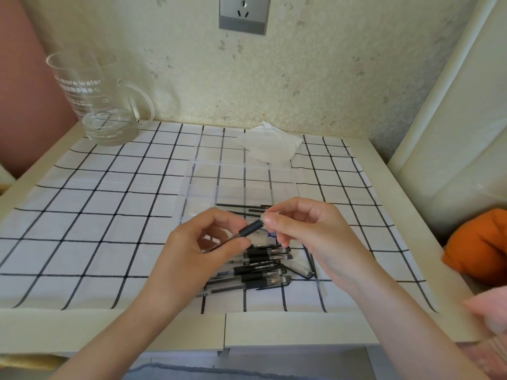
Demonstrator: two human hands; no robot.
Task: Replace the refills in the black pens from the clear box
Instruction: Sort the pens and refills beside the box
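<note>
Looking down from the head camera, I see nearest to me the pale front edge of the counter (pixel 164 322) and both bare forearms coming up from the bottom of the view. The left hand (pixel 197 250) is closed around the clear barrel of one pen (pixel 248 230), with the thumb and fingers curled on it. The right hand (pixel 304 231) pinches the other end of the same pen, just beyond its dark grip section, between the thumb and the first fingers; the other fingers are loosely bent. The pen is lifted above the counter and tilted, its right end higher.

Just under the hands lies a pile of black pens (pixel 260 266) on the checked cloth (pixel 96 204), most of them lying roughly side by side with the caps to the right. A loose clear cap (pixel 299 270) lies beside the pile on the right.

Behind the hands is the clear box (pixel 241 182), open, with thin black refills (pixel 244 208) lying in its near part. Whether the pile of pens lies inside the box or on its lid, I cannot tell.

Farther back a crumpled white tissue (pixel 270 145) lies near the wall. In the far left corner stands a glass jug (pixel 96 102) with a little water. On the right edge I see something orange (pixel 480 248).
</note>
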